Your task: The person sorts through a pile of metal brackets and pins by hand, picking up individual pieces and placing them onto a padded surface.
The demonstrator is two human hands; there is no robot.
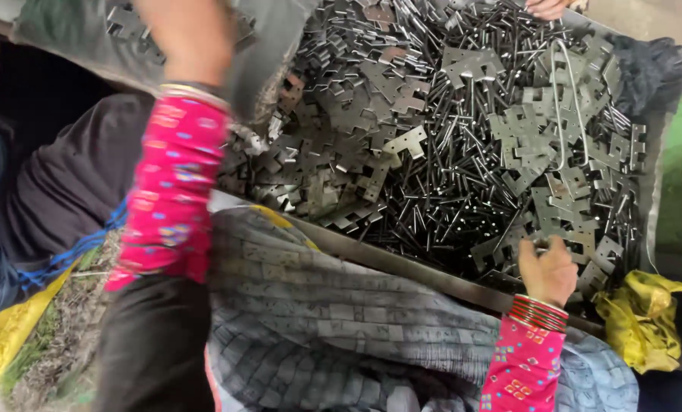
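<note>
Right hand clenched at near edge of heap of flat metal brackets and thin pins, fingers curled on bracket pieces. Left hand raised at heap's far left, fingers out of frame — grip not discernible. Wire loop just above right hand; yellow bag beside its wrist — another person's fingers across the heap.

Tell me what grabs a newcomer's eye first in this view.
First, the heap of grey metal brackets and thin rods filling a tray across the upper right. Next, the bright pink patterned sleeves: the right hand sits at the heap's lower right edge, its fingers on the brackets above red bangles. The left forearm reaches up at the left, its hand blurred near the top. A crumpled yellow bag lies at the lower right corner.
</note>
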